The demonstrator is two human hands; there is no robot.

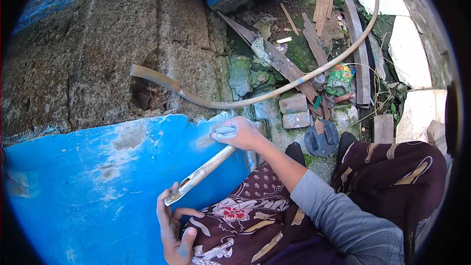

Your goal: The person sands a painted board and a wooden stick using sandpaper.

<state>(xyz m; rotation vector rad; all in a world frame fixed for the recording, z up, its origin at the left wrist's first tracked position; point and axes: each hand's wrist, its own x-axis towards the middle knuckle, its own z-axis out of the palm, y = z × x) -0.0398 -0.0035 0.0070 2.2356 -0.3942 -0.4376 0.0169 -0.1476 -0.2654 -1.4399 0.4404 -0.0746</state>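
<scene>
A pale, dirty pipe (206, 169) slants over the blue-painted surface (98, 181), with a cut opening near its lower end. My right hand (238, 133) is closed round the pipe's upper end, which its palm partly hides. Greyish dust coats the curled fingers. Beside them, a scuffed grey patch shows on the blue paint. My left hand (175, 225) is at the lower end, fingers spread and thumb held away. Its index finger touches the pipe's tip from behind. Blue paint marks the left thumb.
A long tan hose (294, 82) curves across beyond my hands. A rough concrete wall (108, 44) rises at left. Weathered planks (279, 59), small bricks (295, 112), a green packet (339, 79) and a dark round object (321, 138) lie ahead. Patterned cloth (235, 216) covers my legs.
</scene>
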